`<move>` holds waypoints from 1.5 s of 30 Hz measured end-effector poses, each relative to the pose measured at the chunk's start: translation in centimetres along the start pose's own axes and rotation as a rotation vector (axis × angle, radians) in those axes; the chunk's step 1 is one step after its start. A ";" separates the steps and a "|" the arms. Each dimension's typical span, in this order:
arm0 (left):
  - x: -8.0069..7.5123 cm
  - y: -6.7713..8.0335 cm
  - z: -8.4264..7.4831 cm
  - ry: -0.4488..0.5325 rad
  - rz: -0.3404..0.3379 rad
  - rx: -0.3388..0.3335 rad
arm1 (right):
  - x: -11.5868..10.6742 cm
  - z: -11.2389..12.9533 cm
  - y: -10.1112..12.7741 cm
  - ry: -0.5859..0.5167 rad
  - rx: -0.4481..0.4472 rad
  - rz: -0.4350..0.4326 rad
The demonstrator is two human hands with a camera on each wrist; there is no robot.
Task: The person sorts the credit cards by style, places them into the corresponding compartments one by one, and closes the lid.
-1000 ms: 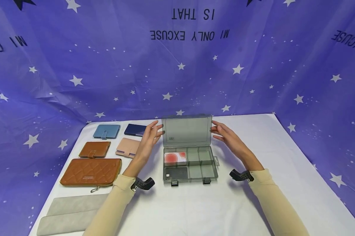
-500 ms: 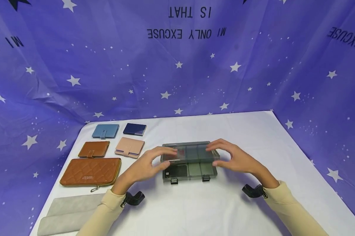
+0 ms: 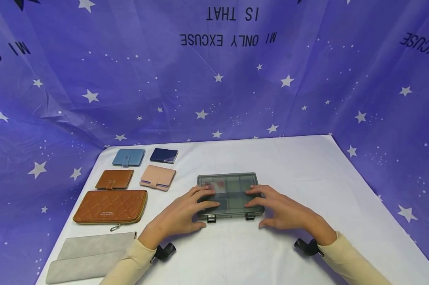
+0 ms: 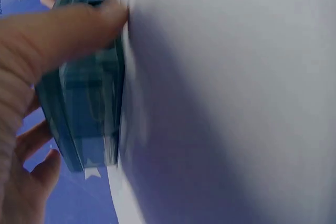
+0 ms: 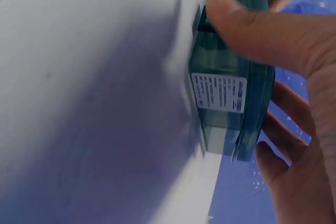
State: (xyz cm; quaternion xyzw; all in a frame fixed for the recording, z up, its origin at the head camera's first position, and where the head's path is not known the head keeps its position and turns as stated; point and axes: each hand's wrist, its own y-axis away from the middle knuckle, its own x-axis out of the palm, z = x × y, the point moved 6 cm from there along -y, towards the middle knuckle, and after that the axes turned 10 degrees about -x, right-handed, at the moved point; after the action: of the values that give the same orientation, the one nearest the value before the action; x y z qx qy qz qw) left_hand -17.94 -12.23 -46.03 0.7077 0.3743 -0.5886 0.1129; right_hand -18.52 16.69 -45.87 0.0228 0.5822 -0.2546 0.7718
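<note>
Working from nine o'clock across: the wallets lie well apart from my work, the big brown zip wallet point(image 3: 110, 207) nearest, and I leave them be. My left hand point(image 3: 186, 213) rests flat and relaxed on the lid of the grey compartment box point(image 3: 230, 194), fingers straight across its left half, thumb down by the front edge near the left latch point(image 3: 211, 218). The box sits on the white table point(image 3: 307, 178) at twelve o'clock from my wrists, lid down. My right hand point(image 3: 282, 211) mirrors this at three o'clock, fingers spread on the lid, thumb beside the right latch point(image 3: 249, 216). I judge it best to press evenly with both palms, then snap each latch with its thumb.
</note>
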 end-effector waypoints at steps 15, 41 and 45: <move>0.3 -0.7 -1.1 -0.149 -0.022 -0.043 | 0.6 0.3 -1.1 0.208 -0.026 -0.031; -0.5 -0.4 -0.1 0.106 -0.020 -0.079 | 0.0 -0.5 0.0 0.093 -0.095 -0.043; -0.3 -0.5 0.0 0.107 -0.034 -0.073 | 0.0 -0.7 -0.3 0.118 -0.097 -0.064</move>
State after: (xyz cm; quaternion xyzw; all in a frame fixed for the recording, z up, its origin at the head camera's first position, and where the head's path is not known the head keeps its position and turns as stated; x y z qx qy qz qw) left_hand -18.25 -12.01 -45.60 0.7271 0.4130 -0.5376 0.1081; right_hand -19.24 16.67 -45.99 -0.0180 0.6388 -0.2488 0.7278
